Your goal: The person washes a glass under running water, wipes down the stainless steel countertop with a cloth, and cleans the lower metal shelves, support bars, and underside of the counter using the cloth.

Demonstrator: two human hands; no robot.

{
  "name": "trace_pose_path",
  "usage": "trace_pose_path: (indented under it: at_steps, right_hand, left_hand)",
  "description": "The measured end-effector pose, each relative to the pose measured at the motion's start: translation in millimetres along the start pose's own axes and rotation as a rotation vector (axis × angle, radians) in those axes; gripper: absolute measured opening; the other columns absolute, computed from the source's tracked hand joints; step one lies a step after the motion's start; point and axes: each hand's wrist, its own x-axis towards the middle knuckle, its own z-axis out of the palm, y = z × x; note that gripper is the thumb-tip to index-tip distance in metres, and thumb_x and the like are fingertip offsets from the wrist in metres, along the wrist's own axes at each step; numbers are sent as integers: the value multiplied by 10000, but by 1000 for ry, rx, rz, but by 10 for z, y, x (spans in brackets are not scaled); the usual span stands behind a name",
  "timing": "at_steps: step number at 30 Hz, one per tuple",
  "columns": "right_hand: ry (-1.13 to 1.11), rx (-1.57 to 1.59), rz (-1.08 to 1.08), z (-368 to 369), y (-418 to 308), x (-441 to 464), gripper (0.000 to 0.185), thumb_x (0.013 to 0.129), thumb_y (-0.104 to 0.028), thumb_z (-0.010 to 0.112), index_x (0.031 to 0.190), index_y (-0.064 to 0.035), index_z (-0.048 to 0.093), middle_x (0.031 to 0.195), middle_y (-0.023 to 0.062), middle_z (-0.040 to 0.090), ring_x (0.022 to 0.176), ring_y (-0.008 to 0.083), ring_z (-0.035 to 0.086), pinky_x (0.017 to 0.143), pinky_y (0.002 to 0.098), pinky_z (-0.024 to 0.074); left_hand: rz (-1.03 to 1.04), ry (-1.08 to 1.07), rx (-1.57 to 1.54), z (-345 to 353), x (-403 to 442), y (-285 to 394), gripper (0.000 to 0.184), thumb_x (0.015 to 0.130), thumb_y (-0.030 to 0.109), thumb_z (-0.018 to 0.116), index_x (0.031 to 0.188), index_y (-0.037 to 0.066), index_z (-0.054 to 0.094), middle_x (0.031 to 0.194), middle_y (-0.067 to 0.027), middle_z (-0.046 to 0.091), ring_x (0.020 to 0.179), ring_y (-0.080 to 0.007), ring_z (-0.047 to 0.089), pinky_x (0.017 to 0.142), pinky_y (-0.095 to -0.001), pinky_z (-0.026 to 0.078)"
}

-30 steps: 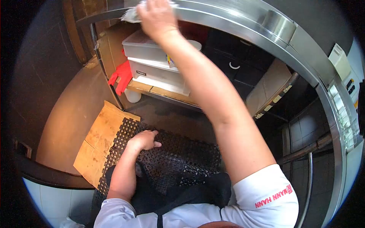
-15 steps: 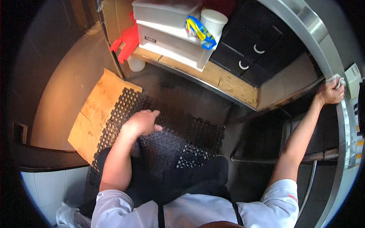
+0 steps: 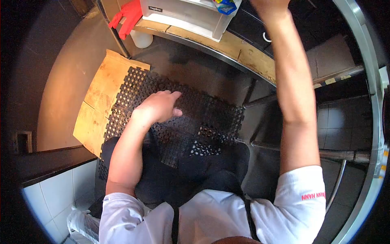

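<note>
My left hand hangs over the black perforated rubber mat. Its thumb stands apart from the loosely bent fingers, and nothing is in it. My right arm stretches forward, and my right hand is cut off by the top edge of the view. Its fingers are out of sight, so what it holds is hidden. Below and beside that hand are dark drawers with a white handle. A clear plastic storage box stands on the wooden shelf left of it, with a blue and yellow packet.
A red rubber glove hangs at the shelf's left end, above a white tub. A wooden board lies beside the mat. A curved metal counter edge and metal rails run along the right. A plastic bag sits lower left.
My right hand, which held a whitish cloth against the metal edge at the right, has swung forward and left to the top edge. The view has tipped down. My left hand keeps its pose.
</note>
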Motion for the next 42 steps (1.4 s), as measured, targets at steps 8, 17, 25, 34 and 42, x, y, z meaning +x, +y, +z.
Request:
trace_pose_path:
  at_steps: [8, 17, 25, 34, 42]
  right_hand:
    - [-553, -596, 998, -67, 1345, -3234, 579, 909, -418, 603, 1280, 11, 486, 1166, 329, 487, 1070, 461, 486, 979, 528, 376]
    - [-974, -490, 826, -127, 1003, -3113, 363, 917, -376, 602, 1149, -106, 671, 1081, 204, 652, 1081, 394, 580, 964, 470, 452]
    - [-1046, -509, 923, 234, 1151, -3134, 363, 938, -376, 577, 1160, -100, 660, 1110, 223, 653, 1056, 369, 622, 902, 476, 487]
    - [-858, 31, 764, -555, 193, -2927, 203, 922, -190, 615, 1062, -58, 679, 1050, 183, 650, 1051, 363, 588, 917, 438, 467]
    - [-786, -506, 750, -842, 799, -3428, 290, 879, -288, 665, 1063, -67, 697, 1074, 193, 646, 1020, 388, 588, 907, 461, 471]
  left_hand:
    - [-75, 105, -10, -61, -385, -200, 609, 860, 333, 699, 1358, 49, 497, 1213, -221, 593, 1140, -393, 575, 979, -462, 463]
    - [-28, 124, -28, -116, -329, -202, 593, 853, 337, 703, 1337, 46, 524, 1175, -222, 606, 1123, -395, 581, 962, -462, 471]
    - [-102, 15, -7, -228, -240, -90, 625, 848, 307, 713, 1372, 52, 487, 1275, -223, 565, 1191, -395, 541, 1007, -448, 449]
    - [-16, 63, 37, -174, -182, -87, 622, 853, 330, 707, 1364, 45, 495, 1231, -230, 585, 1161, -392, 561, 987, -452, 460]
    - [-46, -25, -5, -184, -230, 6, 660, 844, 306, 717, 1395, 53, 457, 1307, -231, 549, 1228, -393, 516, 1040, -437, 427]
